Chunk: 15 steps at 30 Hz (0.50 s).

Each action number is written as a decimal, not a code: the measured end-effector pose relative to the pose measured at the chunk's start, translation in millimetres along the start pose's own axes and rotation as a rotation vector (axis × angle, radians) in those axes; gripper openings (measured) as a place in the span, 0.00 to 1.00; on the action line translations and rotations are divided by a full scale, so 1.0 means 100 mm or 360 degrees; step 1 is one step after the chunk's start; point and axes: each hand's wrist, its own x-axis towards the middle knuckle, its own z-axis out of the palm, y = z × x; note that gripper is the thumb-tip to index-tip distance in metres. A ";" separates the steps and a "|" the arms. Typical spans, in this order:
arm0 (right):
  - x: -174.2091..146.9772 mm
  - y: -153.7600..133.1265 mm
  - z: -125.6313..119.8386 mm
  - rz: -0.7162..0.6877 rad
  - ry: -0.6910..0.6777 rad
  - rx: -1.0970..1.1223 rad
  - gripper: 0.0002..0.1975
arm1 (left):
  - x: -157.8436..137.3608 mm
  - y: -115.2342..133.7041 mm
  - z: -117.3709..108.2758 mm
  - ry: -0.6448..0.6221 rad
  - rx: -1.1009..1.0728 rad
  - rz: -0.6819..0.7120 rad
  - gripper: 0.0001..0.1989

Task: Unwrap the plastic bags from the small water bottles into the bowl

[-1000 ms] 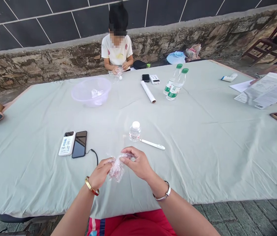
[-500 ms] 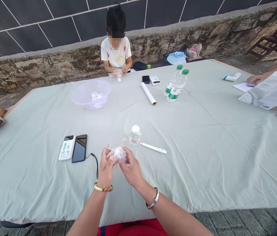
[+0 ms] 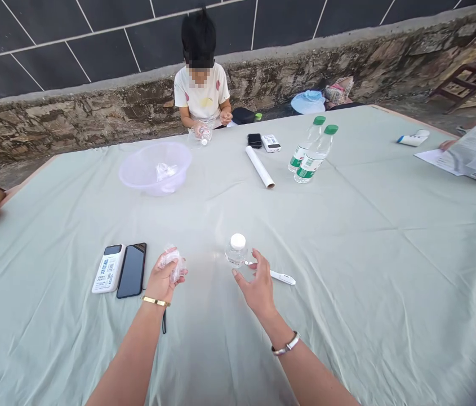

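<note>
A crumpled clear plastic wrapper with a pinkish tint sits bunched in the left hand, whose fingers are curled closed around it just above the counter. To the right, the right hand is spread open and holds nothing; its fingers reach toward a small clear bottle with a white cap that stands upright just beyond the fingertips, apparently not touching. A white pen-shaped device lies flat on the cloth just right of that hand, partly hidden by it. Left of the closed hand lie a black phone and a white power bank, side by side. Farther off, a translucent purple bowl holds some clear plastic, a white roll lies at the centre, and two green-capped water bottles stand to its right. A person in a white shirt sits at the far edge.
</note>
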 end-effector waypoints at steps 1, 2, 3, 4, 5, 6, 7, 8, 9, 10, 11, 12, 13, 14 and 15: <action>0.08 0.03 0.02 0.0011 -0.0065 -0.0079 0.35 | 0.01 -0.04 0.01 -0.0021 0.0000 -0.0019 0.32; 0.16 0.04 0.05 0.0012 -0.0128 -0.0154 0.37 | 0.01 -0.08 0.02 -0.0039 0.0008 -0.0036 0.32; 0.22 0.04 0.08 0.0012 -0.0174 -0.0220 0.37 | 0.01 -0.11 0.03 -0.0054 0.0024 -0.0043 0.32; 0.27 0.05 0.10 0.0012 -0.0205 -0.0274 0.35 | 0.03 -0.13 0.03 -0.0061 0.0054 -0.0040 0.32; 0.31 0.04 0.13 0.0009 -0.0220 -0.0317 0.33 | 0.05 -0.12 0.04 -0.0055 0.0096 -0.0021 0.31; 0.34 0.04 0.15 0.0002 -0.0226 -0.0350 0.30 | 0.09 -0.08 0.04 -0.0035 0.0147 0.0013 0.30; 0.35 0.04 0.16 -0.0009 -0.0223 -0.0375 0.28 | 0.15 -0.01 0.05 -0.0005 0.0199 0.0060 0.28; 0.37 0.05 0.17 -0.0022 -0.0215 -0.0392 0.28 | 0.23 0.09 0.06 0.0036 0.0249 0.0116 0.27; 0.37 0.05 0.18 -0.0033 -0.0209 -0.0400 0.27 | 0.33 0.23 0.08 0.0091 0.0295 0.0178 0.26; 0.38 0.06 0.18 -0.0036 -0.0207 -0.0396 0.27 | 0.46 0.39 0.11 0.0139 0.0332 0.0234 0.24; 0.39 0.06 0.19 -0.0030 -0.0214 -0.0383 0.27 | 0.61 0.59 0.15 0.0194 0.0368 0.0290 0.22; 0.40 0.06 0.19 -0.0017 -0.0231 -0.0363 0.27 | 0.77 0.80 0.21 0.0252 0.0403 0.0344 0.20; 0.42 0.05 0.19 0.0000 -0.0252 -0.0339 0.27 | 0.96 1.02 0.28 0.0277 0.0445 0.0381 0.18; 0.46 0.03 0.20 0.0018 -0.0275 -0.0315 0.26 | 1.15 1.25 0.36 0.0303 0.0530 0.0444 0.16; 0.51 0.01 0.21 0.0038 -0.0287 -0.0295 0.25 | 1.34 1.46 0.44 0.0352 0.0694 0.0540 0.15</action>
